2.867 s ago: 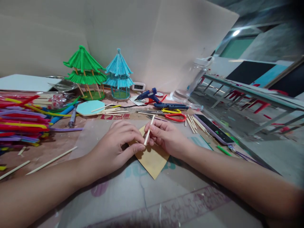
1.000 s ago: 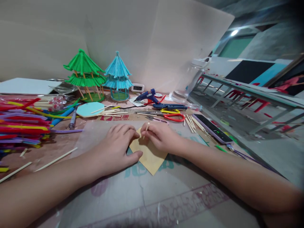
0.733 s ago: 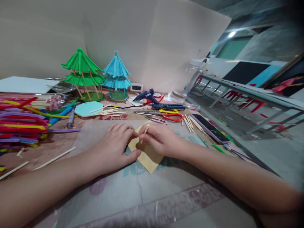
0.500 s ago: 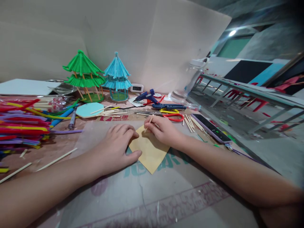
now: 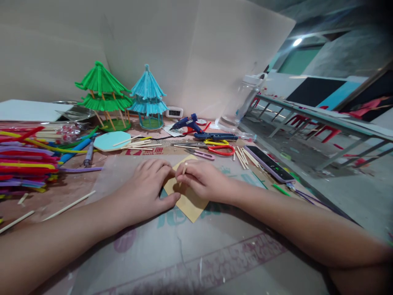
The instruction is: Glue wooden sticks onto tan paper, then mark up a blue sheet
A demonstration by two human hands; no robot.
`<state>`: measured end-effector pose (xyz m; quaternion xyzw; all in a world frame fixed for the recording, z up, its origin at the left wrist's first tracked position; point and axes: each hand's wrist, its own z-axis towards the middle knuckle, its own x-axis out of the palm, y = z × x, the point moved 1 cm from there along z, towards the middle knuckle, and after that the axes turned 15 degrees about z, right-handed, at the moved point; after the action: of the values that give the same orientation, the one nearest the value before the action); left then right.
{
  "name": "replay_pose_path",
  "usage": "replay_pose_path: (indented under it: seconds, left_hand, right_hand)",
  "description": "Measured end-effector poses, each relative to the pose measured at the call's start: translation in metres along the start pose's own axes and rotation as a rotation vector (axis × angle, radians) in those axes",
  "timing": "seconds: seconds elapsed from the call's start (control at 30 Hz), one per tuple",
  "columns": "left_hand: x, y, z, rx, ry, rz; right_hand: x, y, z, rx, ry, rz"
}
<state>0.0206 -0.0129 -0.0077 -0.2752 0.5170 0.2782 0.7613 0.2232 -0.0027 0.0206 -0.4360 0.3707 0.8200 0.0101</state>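
Since half a second ago, the right hand (image 5: 204, 180) has come down across the sheet towards the left hand (image 5: 150, 180), uncovering the small snips (image 5: 200, 154) whole at about one o'clock. The right thumb and fingertips are clamped together on a short pale stick (image 5: 184, 167), which stands steeply, its upper end showing above the grip; whether its lower end touches anything I cannot tell. Under those fingers lies the yellow sheet (image 5: 192, 207), turned like a diamond on the plastic-covered table, its corners at twelve and six. At nine o'clock the left hand rests palm down, thumb and forefinger spread apart over the sheet's left edge, and how firmly they press cannot be seen. Just beyond the snips, also towards one, lie the red-handled scissors (image 5: 225, 150); at two is a loose group of short sticks (image 5: 241, 158), with a phone (image 5: 269, 164) beside them. The glue gun (image 5: 188, 122) sits at twelve. The pale-blue octagonal board (image 5: 107, 141) is at ten, a blue pagoda (image 5: 147, 88) at eleven, a green pagoda (image 5: 104, 86) to its left, and bright pipe cleaners (image 5: 27, 166) heap up between nine and ten.
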Motion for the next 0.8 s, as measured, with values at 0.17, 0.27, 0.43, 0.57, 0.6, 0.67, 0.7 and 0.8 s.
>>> replay_pose_path:
  seconds: [0.17, 0.27, 0.43, 0.57, 0.6, 0.67, 0.7, 0.8]
  left_hand:
    - [0.001, 0.001, -0.001, -0.034, -0.003, 0.026]
    - [-0.001, 0.000, -0.002, -0.055, -0.012, -0.007]
    - [-0.005, -0.001, -0.003, -0.027, -0.046, -0.051]
    - [-0.010, 0.000, -0.001, 0.027, -0.170, -0.091]
    - [-0.012, 0.000, -0.001, 0.048, -0.206, -0.099]
    - [-0.017, -0.001, -0.002, 0.091, -0.266, -0.106]
    - [-0.019, -0.001, -0.002, 0.108, -0.290, -0.104]
    - [-0.023, -0.003, -0.004, 0.139, -0.341, -0.091]
  right_hand:
    - [-0.011, -0.015, 0.003, 0.166, -0.164, -0.180]
    - [-0.008, -0.009, 0.000, 0.227, -0.295, 0.196]
    - [0.005, 0.006, -0.005, 0.327, -0.303, 1.161]
    - [0.004, 0.002, -0.004, 0.413, -0.341, 1.395]
    - [0.004, 0.000, -0.004, 0.423, -0.352, 1.409]
    - [0.005, -0.001, -0.004, 0.433, -0.350, 1.429]
    - [0.006, -0.001, -0.004, 0.430, -0.342, 1.439]
    - [0.008, 0.000, -0.005, 0.426, -0.321, 1.460]
